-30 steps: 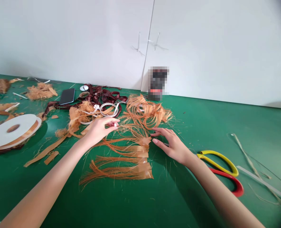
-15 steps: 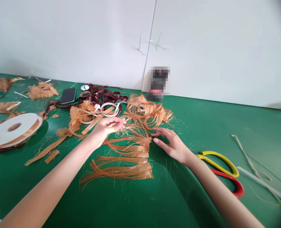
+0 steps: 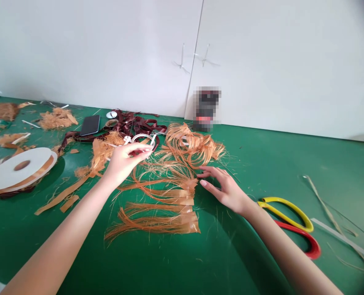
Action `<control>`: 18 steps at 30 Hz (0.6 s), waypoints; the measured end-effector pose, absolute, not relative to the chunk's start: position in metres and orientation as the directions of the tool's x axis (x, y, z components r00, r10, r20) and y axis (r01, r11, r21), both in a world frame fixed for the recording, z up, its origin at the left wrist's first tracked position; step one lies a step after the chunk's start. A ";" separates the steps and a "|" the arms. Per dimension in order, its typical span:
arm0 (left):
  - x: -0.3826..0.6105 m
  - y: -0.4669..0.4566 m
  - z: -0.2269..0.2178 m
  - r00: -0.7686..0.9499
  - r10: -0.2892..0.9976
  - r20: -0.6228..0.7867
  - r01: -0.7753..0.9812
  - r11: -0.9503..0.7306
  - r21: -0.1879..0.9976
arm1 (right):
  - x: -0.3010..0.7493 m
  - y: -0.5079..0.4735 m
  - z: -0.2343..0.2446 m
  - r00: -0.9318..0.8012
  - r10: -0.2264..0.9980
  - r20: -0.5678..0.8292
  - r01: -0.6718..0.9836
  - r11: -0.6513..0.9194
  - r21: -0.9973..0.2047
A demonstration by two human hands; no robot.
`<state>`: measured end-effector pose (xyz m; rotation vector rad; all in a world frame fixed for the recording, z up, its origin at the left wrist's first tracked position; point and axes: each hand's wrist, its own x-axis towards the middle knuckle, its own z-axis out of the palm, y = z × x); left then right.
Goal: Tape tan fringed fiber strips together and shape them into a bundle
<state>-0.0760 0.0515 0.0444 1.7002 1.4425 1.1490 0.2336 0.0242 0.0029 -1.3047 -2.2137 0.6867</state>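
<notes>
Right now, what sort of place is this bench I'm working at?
Probably a craft or ribbon-trimming workbench: a green-covered table strewn with frayed orange ribbon strips, a large white-sided reel of tan ribbon at one side, and yellow-and-red-handled scissors lying close by.

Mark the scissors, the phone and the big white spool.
scissors [image 3: 308, 224]: head view, bend of the yellow handle loop.
phone [image 3: 90, 125]: head view, middle of its dark screen.
white spool [image 3: 3, 178]: head view, flat white top face.
</notes>
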 end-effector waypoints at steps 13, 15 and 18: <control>-0.115 0.075 0.039 0.175 0.942 0.287 0.895 -0.274 0.353 | 0.232 0.022 0.006 -0.426 0.887 0.175 0.674 0.441 -0.593; -0.118 0.076 0.035 0.226 0.946 0.231 0.881 -0.300 0.366 | 0.230 0.023 0.006 -0.426 0.888 0.171 0.673 0.437 -0.597; -0.115 0.074 0.030 0.290 0.939 0.183 0.856 -0.341 0.389 | 0.227 0.024 0.005 -0.370 0.912 0.175 0.676 0.394 -0.622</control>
